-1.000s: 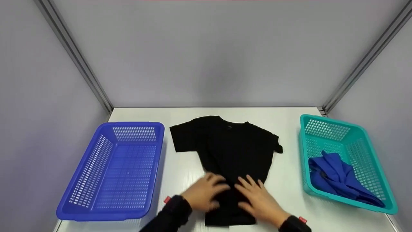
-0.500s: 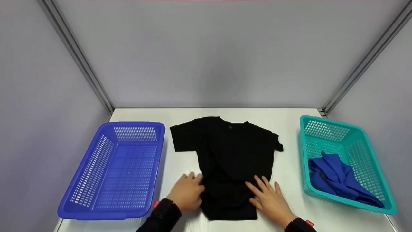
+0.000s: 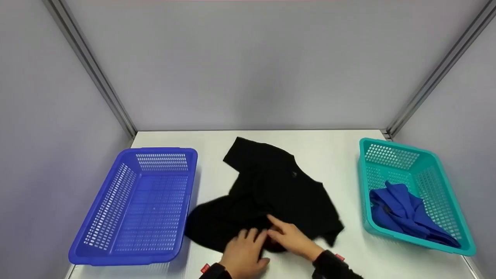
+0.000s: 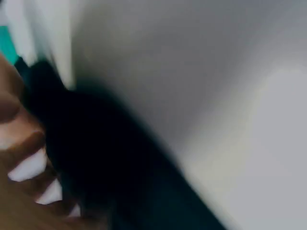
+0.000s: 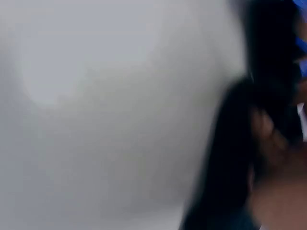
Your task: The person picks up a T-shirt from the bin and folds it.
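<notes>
A black short-sleeved T-shirt [image 3: 271, 190] lies slanted across the white table in the head view, its neckline toward the right and its lower part bunched to the left. My left hand [image 3: 245, 252] rests on the near edge of the cloth, fingers extended and thumb apart. Just right of it, my right hand [image 3: 294, 240] pinches the shirt, with the index finger stretched over the fabric. The two hands nearly meet. In the left wrist view, dark cloth [image 4: 110, 153] blurs beyond the fingers. Blurred too, the right wrist view has cloth [image 5: 225, 158] against the fingers.
On the left stands a blue plastic basket [image 3: 190, 201] with nothing in it. A teal basket [image 3: 364, 193] at the right holds a crumpled blue garment [image 3: 407, 213]. Grey panels [image 3: 263, 69] wall the table [image 3: 217, 135] at the back and sides.
The T-shirt has turned clockwise: its neckline went right and nearer, its lower part swung left. Both hands have come together at its near edge.
</notes>
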The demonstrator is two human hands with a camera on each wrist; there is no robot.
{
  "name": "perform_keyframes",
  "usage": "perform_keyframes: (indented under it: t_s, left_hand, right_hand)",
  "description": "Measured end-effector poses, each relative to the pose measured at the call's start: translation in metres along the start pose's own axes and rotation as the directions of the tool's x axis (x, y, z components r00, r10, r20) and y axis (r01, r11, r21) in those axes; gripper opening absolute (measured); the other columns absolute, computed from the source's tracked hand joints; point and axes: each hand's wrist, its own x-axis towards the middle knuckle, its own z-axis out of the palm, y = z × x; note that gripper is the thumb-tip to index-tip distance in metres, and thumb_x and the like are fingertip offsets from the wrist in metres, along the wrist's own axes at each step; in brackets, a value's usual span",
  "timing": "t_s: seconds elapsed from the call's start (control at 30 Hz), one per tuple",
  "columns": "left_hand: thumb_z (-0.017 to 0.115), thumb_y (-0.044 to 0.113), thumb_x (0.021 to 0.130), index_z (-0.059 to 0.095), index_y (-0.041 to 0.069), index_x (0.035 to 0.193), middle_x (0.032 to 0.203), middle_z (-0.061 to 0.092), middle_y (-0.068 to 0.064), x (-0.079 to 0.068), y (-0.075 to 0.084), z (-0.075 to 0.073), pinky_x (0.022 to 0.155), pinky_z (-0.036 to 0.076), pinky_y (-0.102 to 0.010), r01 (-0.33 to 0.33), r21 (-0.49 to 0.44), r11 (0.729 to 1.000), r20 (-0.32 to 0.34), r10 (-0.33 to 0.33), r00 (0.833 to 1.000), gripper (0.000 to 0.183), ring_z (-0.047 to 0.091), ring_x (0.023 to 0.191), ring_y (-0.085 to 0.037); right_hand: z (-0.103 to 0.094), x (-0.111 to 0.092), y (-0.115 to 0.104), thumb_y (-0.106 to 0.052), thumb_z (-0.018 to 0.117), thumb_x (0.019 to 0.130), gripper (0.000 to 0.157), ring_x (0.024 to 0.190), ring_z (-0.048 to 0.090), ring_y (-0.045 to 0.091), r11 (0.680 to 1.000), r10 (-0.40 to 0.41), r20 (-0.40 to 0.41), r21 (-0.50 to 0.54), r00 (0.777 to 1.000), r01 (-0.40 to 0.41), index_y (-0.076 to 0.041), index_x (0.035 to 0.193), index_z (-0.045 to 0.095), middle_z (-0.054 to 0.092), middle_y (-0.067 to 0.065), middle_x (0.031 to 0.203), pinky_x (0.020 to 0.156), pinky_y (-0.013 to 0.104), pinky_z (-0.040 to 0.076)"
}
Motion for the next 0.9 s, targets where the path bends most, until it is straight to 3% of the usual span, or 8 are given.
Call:
perform_keyframes:
  t_s: [0.1,0.2,0.3,0.4,0.53,0.67,0.77,0.9]
  left_hand:
    - [0.075,0.033,0.086,0.056,0.026,0.14,0.137,0.058,-0.009,0.001,-0.02,0.01,0.097,0.05,-0.058,0.09,0.02,0.996,-0.008,-0.09,0.996,0.058,0.056,0.126,-0.039]
    - [0.074,0.013,0.084,0.062,0.024,0.127,0.135,0.06,-0.009,0.008,-0.049,0.013,0.105,0.045,-0.062,0.139,0.089,0.986,-0.093,-0.131,0.987,0.046,0.054,0.13,-0.043]
    - [0.071,0.007,0.086,0.062,0.018,0.114,0.125,0.064,-0.009,0.017,-0.07,0.009,0.103,0.046,-0.062,0.196,0.189,0.962,-0.178,-0.163,0.97,0.032,0.057,0.126,-0.044]
    - [0.069,0.004,0.088,0.06,0.012,0.108,0.112,0.067,-0.01,0.025,-0.081,0.004,0.098,0.05,-0.059,0.238,0.264,0.935,-0.215,-0.184,0.959,0.022,0.062,0.117,-0.042]
    - [0.073,0.008,0.087,0.061,0.01,0.105,0.1,0.065,-0.01,0.037,-0.081,0.001,0.089,0.053,-0.053,0.205,0.304,0.93,-0.195,-0.15,0.969,0.022,0.063,0.1,-0.036]
    - [0.081,0.015,0.08,0.06,0.01,0.107,0.107,0.061,-0.01,0.046,-0.078,-0.005,0.087,0.054,-0.047,0.124,0.345,0.931,-0.222,-0.048,0.974,0.035,0.059,0.1,-0.033]
    - [0.081,0.012,0.079,0.056,0.008,0.106,0.114,0.057,-0.011,0.051,-0.08,-0.013,0.084,0.053,-0.044,0.111,0.375,0.92,-0.29,0.003,0.957,0.036,0.057,0.103,-0.034]
    - [0.074,-0.002,0.078,0.054,0.007,0.106,0.116,0.056,-0.013,0.053,-0.089,-0.025,0.076,0.053,-0.042,0.171,0.328,0.929,-0.381,-0.035,0.924,0.036,0.056,0.098,-0.036]
  right_hand:
    - [-0.02,0.001,0.01,-0.012,0.057,0.103,0.051,0.12,0.064,0.04,0.988,-0.144,0.043,0.065,0.989,0.141,-0.002,0.152,0.045,0.067,0.019,0.13,0.102,0.054,0.05]
    - [-0.038,-0.007,0.029,-0.011,0.061,0.099,0.046,0.135,0.052,0.043,0.938,-0.226,-0.007,-0.272,0.974,0.216,-0.007,0.145,0.056,0.061,0.015,0.142,0.112,0.065,0.035]
    - [-0.053,-0.019,0.052,-0.023,0.06,0.102,0.047,0.144,0.036,0.05,0.871,-0.111,-0.012,-0.482,0.994,0.091,-0.012,0.147,0.055,0.049,0.014,0.154,0.11,0.076,0.024]
    - [-0.062,-0.03,0.068,-0.033,0.056,0.104,0.051,0.143,0.036,0.053,0.805,0.031,-0.099,-0.588,0.995,-0.084,-0.012,0.15,0.051,0.044,0.017,0.157,0.109,0.075,0.029]
    - [-0.057,-0.039,0.078,-0.037,0.061,0.101,0.053,0.114,0.06,0.057,0.609,0.003,-0.35,-0.742,0.937,-0.279,-0.003,0.142,0.059,0.059,0.029,0.137,0.093,0.066,0.049]
    - [-0.053,-0.039,0.07,-0.04,0.064,0.099,0.055,0.078,0.069,0.048,0.447,0.022,-0.478,-0.781,0.878,-0.437,0.009,0.122,0.067,0.072,0.031,0.091,0.079,0.059,0.05]
    - [-0.057,-0.035,0.065,-0.04,0.063,0.099,0.056,0.062,0.066,0.039,0.426,0.034,-0.457,-0.798,0.889,-0.427,0.015,0.107,0.071,0.066,0.022,0.062,0.079,0.056,0.045]
    - [-0.06,-0.034,0.066,-0.036,0.068,0.097,0.045,0.077,0.068,0.04,0.521,-0.036,-0.396,-0.791,0.918,-0.321,0.006,0.112,0.072,0.072,0.021,0.081,0.093,0.062,0.042]
